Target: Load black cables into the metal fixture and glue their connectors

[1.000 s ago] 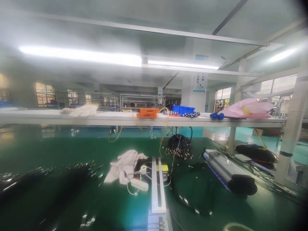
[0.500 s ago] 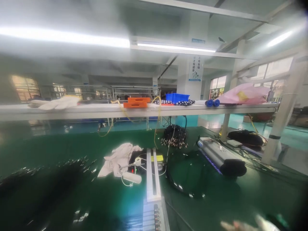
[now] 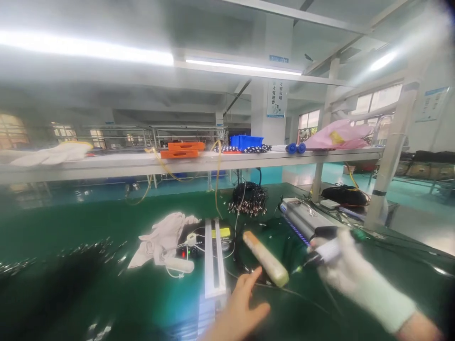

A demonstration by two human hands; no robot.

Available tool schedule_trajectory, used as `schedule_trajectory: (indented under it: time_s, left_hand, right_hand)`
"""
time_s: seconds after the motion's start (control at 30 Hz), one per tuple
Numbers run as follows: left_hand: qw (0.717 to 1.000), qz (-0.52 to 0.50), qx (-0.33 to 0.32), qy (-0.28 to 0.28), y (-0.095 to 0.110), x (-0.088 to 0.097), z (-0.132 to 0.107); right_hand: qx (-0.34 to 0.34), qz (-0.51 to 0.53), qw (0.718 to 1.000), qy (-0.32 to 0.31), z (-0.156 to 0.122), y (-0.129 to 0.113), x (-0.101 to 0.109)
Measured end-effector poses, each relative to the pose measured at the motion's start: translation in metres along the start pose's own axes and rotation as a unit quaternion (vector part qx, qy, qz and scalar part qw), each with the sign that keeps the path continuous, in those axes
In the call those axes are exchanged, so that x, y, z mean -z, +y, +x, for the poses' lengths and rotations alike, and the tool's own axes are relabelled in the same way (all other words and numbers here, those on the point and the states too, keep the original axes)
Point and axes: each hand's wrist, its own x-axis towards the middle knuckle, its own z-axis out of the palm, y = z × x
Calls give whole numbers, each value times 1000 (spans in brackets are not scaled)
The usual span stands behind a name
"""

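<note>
My left hand (image 3: 240, 303), bare, reaches in from the bottom with thumb and forefinger apart and nothing held. Just beyond its forefinger is a long, rounded bar (image 3: 266, 259), tan at one end and pale yellow-green at the other; I cannot tell whether the finger touches it. On the right, my right hand (image 3: 359, 282) wears a white glove. It is closed around what looks like an electric screwdriver (image 3: 330, 248), with a white body, a dark nose and a thin tip pointing left and down. Below the bar's left side runs a slotted metal rail (image 3: 214, 282).
A black box with lights (image 3: 197, 244) stands by a crumpled white cloth (image 3: 156, 241). Black cables with metal ends (image 3: 248, 201) hang under the shelf (image 3: 227, 163). A silver device (image 3: 302, 218) lies at right. Dark cables (image 3: 64, 270) spread left on the green bench.
My left hand has come into view, and the bar now shows beside it. My gloved right hand has risen from the bottom right with the screwdriver. The view has shifted right.
</note>
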Motion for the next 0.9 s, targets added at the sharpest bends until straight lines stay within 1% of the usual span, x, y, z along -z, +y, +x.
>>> schedule_trajectory:
  time_s: [0.07,0.1,0.13,0.23,0.3,0.33,0.4,0.5,0.57,0.6,0.67,0.7,0.73,0.8,0.9]
  left_hand:
    - [999,41,-26,1,-12,10,-25]
    - [997,65,-28,13,-19,19,-39]
    - [995,89,-22,31,-25,30,-53]
    - [984,149,11,100,-41,63,-86]
    - [975,174,15,134,-52,76,-97]
    - [973,183,10,139,-57,79,-99]
    - [970,201,-8,135,-70,76,-101]
    - [960,244,-55,130,-92,60,-99]
    - [945,283,-86,140,-103,49,-98]
    - [938,301,-100,143,-108,45,-98]
    - [924,332,-118,149,-112,41,-99]
    - [919,343,-120,149,-112,40,-100]
    - [916,355,-119,145,-111,40,-100]
    - [909,378,-116,132,-108,41,-100]
    - [896,412,-108,123,-102,41,-100]
  right_hand:
    - [-90,12,993,-76,-22,25,-24]
    - [-125,20,986,-108,-34,36,-35]
    - [-146,33,980,-134,-46,46,-46]
    - [-157,70,967,-188,-70,66,-78]
    - [-143,77,966,-202,-76,73,-101]
    - [-133,73,967,-205,-77,75,-112]
    - [-102,59,971,-207,-76,79,-130]
    - [-56,19,978,-201,-73,86,-145]
    - [-50,-11,979,-198,-74,91,-147]
    - [-57,-23,978,-198,-75,94,-146]
    - [-65,-34,977,-199,-78,99,-143]
    - [-56,-38,977,-202,-80,100,-141]
    - [-31,-40,977,-207,-82,101,-139]
    - [43,-52,972,-226,-85,98,-138]
    - [147,-89,954,-245,-87,89,-140]
